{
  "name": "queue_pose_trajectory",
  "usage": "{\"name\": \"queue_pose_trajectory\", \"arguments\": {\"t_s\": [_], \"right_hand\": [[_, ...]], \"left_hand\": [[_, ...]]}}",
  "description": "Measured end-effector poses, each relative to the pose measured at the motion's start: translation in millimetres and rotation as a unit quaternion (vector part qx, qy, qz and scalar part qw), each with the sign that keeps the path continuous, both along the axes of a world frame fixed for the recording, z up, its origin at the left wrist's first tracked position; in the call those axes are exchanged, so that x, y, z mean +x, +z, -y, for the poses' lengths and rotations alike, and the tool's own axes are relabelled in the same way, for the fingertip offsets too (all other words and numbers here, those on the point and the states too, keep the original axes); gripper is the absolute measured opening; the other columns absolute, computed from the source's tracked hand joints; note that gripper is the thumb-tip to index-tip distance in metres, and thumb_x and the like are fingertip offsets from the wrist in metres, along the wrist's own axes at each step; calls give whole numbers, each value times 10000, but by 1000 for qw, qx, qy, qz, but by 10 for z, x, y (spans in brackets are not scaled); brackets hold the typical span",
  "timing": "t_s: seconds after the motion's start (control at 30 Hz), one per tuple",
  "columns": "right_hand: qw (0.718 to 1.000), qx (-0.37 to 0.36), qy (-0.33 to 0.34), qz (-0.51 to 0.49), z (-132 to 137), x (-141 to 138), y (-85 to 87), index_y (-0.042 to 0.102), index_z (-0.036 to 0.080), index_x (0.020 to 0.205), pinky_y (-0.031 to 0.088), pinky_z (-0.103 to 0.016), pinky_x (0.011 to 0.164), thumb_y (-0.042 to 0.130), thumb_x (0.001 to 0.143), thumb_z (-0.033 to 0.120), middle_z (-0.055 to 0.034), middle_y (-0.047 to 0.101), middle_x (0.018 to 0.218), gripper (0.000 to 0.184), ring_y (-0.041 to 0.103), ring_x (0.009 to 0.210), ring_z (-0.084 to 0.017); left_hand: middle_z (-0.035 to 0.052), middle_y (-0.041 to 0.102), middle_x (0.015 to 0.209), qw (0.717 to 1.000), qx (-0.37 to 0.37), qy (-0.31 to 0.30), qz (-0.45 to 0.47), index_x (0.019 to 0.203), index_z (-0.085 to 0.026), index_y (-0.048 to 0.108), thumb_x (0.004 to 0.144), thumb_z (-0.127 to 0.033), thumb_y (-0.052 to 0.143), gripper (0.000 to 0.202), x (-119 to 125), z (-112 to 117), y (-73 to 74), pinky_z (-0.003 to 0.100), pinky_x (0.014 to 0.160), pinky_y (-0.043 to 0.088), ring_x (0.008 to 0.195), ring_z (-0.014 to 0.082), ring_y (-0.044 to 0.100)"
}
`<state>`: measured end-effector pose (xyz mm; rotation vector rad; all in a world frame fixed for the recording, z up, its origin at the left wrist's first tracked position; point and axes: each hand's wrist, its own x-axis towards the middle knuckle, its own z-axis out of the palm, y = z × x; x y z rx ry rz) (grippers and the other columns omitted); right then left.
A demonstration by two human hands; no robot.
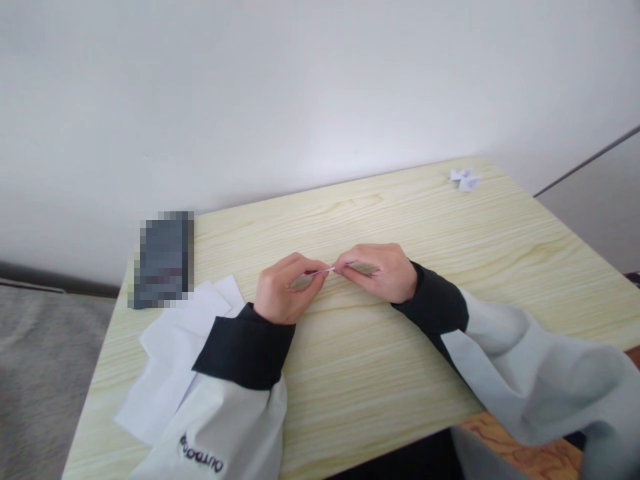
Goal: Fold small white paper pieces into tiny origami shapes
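Observation:
Between my two hands, above the middle of the table, is a small folded piece of white paper (pixel 331 269), seen nearly edge-on. My left hand (pixel 290 283) pinches its left side between thumb and fingertips. From the other side, my right hand (pixel 377 270) grips the paper the same way, and the fingertips of both hands almost meet. Most of the paper is hidden by the fingers, so its folded shape cannot be made out.
White paper sheets (pixel 175 353) lie in a loose pile by my left sleeve. Behind them is a dark, pixelated flat object (pixel 163 260). Folded white paper pieces (pixel 466 180) sit at the far right of the wooden table (pixel 360 387). A white wall (pixel 310 87) borders the back edge.

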<state>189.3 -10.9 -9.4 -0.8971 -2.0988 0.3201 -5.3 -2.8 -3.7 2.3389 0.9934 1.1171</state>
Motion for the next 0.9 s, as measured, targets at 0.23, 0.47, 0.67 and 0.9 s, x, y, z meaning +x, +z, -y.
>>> {"name": "queue_pose_trajectory", "arguments": {"t_s": [0.23, 0.47, 0.67, 0.9], "right_hand": [[999, -37, -16, 10, -27, -9, -35, 625, 177, 809, 467, -147, 631, 588, 816, 193, 19, 696, 759, 41, 642, 665, -73], [997, -44, -60, 3, -54, 0, -56, 619, 184, 838, 463, -180, 661, 564, 836, 210, 12, 688, 778, 61, 632, 690, -93], [997, -24, -32, 69, -83, 28, -60, 603, 189, 864, 457, -261, 732, 477, 863, 178, -26, 677, 830, 126, 596, 764, -146], [992, -28, -10, 121, -102, 33, -70, 602, 152, 852, 441, -324, 788, 499, 781, 109, -69, 639, 857, 133, 544, 827, -192]], "left_hand": [[17, 693, 733, 999, -19, 24, -36, 789, -162, 693, 781, -233, 626, 97, -23, -24, -50, 212, 618, 482, 658, 116, 631], [-32, 696, 742, 993, -21, 107, -34, 795, -179, 649, 778, -243, 619, 73, -25, -14, -68, 181, 651, 500, 653, 96, 643], [-15, 697, 771, 993, -10, 87, -82, 785, -194, 658, 806, -197, 545, 114, -55, -30, -79, 219, 685, 494, 726, 126, 644], [31, 690, 797, 994, 25, 22, -99, 792, -177, 663, 804, -167, 531, 133, -65, -66, -98, 272, 743, 499, 784, 160, 625]]}}
